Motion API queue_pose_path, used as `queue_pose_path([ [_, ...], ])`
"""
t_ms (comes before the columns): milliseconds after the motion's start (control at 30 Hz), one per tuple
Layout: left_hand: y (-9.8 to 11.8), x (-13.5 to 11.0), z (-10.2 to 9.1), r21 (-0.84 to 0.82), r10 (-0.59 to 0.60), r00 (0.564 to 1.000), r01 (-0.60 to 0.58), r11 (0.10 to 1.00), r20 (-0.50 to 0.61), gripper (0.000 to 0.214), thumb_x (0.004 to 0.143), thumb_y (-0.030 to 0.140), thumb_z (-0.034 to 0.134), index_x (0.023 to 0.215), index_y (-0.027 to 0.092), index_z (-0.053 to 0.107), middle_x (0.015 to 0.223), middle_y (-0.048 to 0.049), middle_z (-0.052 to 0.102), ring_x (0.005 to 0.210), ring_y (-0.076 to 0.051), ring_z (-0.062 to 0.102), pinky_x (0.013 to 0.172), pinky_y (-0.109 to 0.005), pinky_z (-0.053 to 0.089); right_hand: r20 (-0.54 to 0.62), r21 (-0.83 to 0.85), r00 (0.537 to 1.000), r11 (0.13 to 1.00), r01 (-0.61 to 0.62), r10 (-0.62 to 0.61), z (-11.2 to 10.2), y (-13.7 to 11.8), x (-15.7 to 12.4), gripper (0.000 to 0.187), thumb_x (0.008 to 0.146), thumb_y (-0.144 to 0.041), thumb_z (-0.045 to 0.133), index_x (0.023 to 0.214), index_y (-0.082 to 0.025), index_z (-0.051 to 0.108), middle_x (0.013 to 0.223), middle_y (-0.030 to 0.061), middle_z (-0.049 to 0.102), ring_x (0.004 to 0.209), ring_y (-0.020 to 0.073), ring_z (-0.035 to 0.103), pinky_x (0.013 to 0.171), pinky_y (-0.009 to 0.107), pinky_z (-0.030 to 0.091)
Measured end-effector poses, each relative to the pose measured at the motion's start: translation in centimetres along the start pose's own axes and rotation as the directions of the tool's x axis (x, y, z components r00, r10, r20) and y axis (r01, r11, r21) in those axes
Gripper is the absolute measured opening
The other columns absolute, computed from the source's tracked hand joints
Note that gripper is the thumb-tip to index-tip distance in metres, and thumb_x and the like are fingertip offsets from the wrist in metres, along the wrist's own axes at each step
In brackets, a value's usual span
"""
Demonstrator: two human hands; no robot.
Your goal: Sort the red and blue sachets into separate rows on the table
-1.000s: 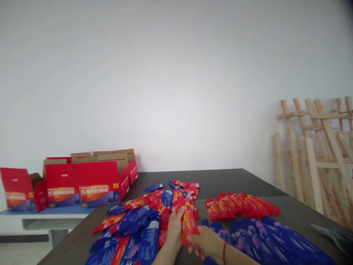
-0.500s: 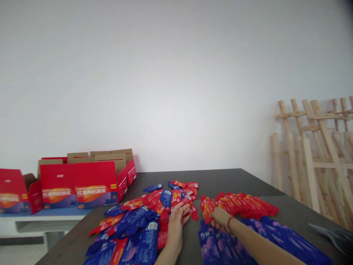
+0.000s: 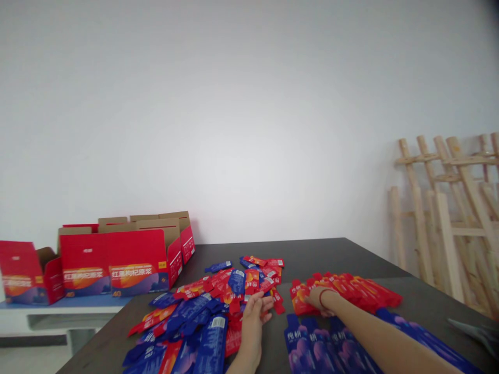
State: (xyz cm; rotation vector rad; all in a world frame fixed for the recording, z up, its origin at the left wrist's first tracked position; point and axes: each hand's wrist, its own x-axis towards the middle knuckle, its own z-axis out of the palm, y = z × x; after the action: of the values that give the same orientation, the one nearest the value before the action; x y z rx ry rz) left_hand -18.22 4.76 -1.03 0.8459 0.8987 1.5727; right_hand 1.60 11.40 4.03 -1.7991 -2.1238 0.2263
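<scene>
My right hand (image 3: 320, 300) is over the left end of a row of red sachets (image 3: 351, 289), its fingers closed at the edge of the leftmost red sachet (image 3: 299, 298); the fingertips are partly hidden. A row of blue sachets (image 3: 317, 348) lies below it, partly covered by my right forearm. My left hand (image 3: 254, 319) is open with the palm turned inward and the fingers slightly curled, holding nothing. It is beside the right edge of a loose heap of mixed blue sachets (image 3: 210, 340) and red sachets (image 3: 230, 285).
Open red cartons (image 3: 136, 265) stand on a low white bench (image 3: 42, 317) at the left. Scissors (image 3: 477, 332) lie by the dark table's (image 3: 312, 253) right edge. Wooden frames (image 3: 440, 223) lean against the wall (image 3: 249, 119) behind.
My right hand has moved slightly up and right, and the leftmost red sachet now sits closer in line with its row. My left hand stays by the heap, fingers a little more curled. The view shifts slightly.
</scene>
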Motion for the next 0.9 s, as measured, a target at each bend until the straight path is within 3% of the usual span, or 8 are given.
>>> queue_pose_path([
  [133,-0.3,0.3,-0.2,0.013,-0.006,1.0,0.006,1.0,-0.016,0.042,0.068,0.047,0.068,0.098,0.018,0.061,0.094,-0.0106,0.071,0.092,-0.024,0.067,0.071,-0.029,0.048,0.066,-0.186,0.987,0.97,0.157,-0.147,1.0,-1.6,0.4,0.032,0.088,-0.035,0.054,0.116,-0.019,0.055,0.122,0.0081,0.055,0.106,0.0221,0.055,0.089,0.045,0.047],
  [233,-0.4,0.2,-0.2,0.021,-0.011,1.0,0.012,1.0,-0.018,0.043,0.068,0.047,0.067,0.099,0.018,0.06,0.095,-0.0104,0.071,0.091,-0.023,0.066,0.072,-0.029,0.048,0.172,-0.274,0.953,0.917,0.29,-0.25,2.2,-2.2,0.1,0.023,0.083,-0.023,0.058,0.105,-0.018,0.064,0.12,0.01,0.058,0.117,0.026,0.049,0.098,0.043,0.038],
  [400,-0.4,0.0,-0.2,0.022,-0.002,1.0,0.002,1.0,-0.025,0.046,0.069,0.05,0.065,0.1,0.017,0.059,0.096,-0.0112,0.071,0.09,-0.023,0.066,0.073,-0.03,0.047,0.281,-0.361,0.931,0.874,0.326,-0.232,2.8,-0.6,0.2,0.031,0.08,-0.008,0.049,0.104,-0.012,0.068,0.114,0.0171,0.062,0.109,0.0279,0.057,0.09,0.038,0.043],
  [600,-0.8,0.2,-0.1,0.02,-0.024,0.999,0.024,1.0,-0.04,0.049,0.066,0.052,0.066,0.099,0.017,0.06,0.095,-0.0118,0.071,0.088,-0.023,0.066,0.069,-0.028,0.046,0.247,-0.414,0.944,0.857,0.307,-0.219,2.4,0.0,1.4,0.031,0.071,-0.005,0.057,0.099,-0.009,0.069,0.106,0.0212,0.065,0.103,0.0325,0.059,0.084,0.041,0.046],
  [700,-0.9,0.3,-0.1,0.029,-0.032,0.999,0.033,0.999,-0.038,0.049,0.065,0.053,0.067,0.097,0.017,0.06,0.094,-0.0114,0.071,0.087,-0.022,0.066,0.068,-0.027,0.046,0.168,-0.382,0.931,0.849,0.364,-0.323,2.9,-2.1,2.1,0.031,0.079,-0.01,0.051,0.106,-0.013,0.066,0.11,0.0185,0.064,0.107,0.0296,0.058,0.087,0.041,0.044],
  [900,-1.0,0.2,-0.3,0.041,-0.003,0.999,0.005,0.999,-0.037,0.049,0.066,0.053,0.066,0.099,0.018,0.06,0.095,-0.011,0.071,0.085,-0.021,0.066,0.07,-0.028,0.046,0.07,-0.299,0.872,0.824,0.481,-0.484,5.6,-7.0,4.5,0.045,0.089,-0.011,0.033,0.131,-0.017,0.049,0.138,0.0141,0.047,0.126,0.0244,0.042,0.099,0.041,0.037],
])
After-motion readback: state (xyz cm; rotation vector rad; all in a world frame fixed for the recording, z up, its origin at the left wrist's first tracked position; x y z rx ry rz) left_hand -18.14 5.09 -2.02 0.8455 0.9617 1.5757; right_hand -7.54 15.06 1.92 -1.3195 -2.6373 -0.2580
